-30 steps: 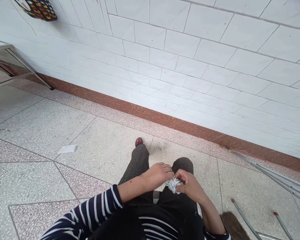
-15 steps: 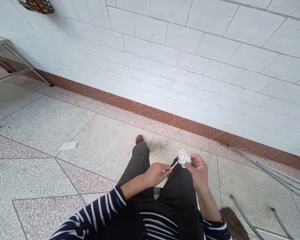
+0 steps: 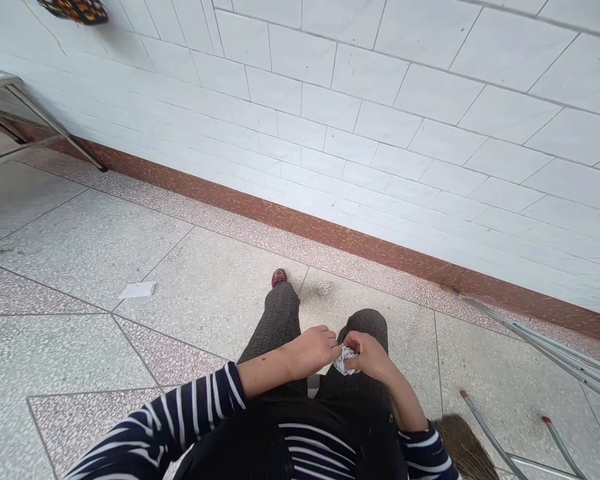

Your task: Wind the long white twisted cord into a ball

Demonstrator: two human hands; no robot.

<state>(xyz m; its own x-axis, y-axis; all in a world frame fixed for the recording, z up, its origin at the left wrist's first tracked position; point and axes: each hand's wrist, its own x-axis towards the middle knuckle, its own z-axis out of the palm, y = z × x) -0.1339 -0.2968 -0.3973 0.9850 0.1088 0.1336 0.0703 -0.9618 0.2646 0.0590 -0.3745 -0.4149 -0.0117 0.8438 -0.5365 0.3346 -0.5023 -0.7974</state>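
A small ball of white cord [image 3: 345, 363] is in front of my right thigh. My right hand [image 3: 369, 358] grips it, with fingers over the top and thumb across the near side. Against the ball's left edge is my left hand [image 3: 315, 349], back upward and fingers curled closed on the cord. The strand between the hands is hidden. A loose tangle of similar cord [image 3: 325, 288] lies on the floor beyond my knees.
A white tiled wall [image 3: 360, 113] rises ahead. White paper [image 3: 137, 290] lies on the floor at left. A metal-legged table [image 3: 55, 127] stands far left. At right are metal poles [image 3: 540, 347], red-tipped metal legs [image 3: 490, 427] and a broom head [image 3: 465, 447].
My right hand has brought the ball down and left, turning it against my left hand. The strand that showed between the hands is now out of sight.
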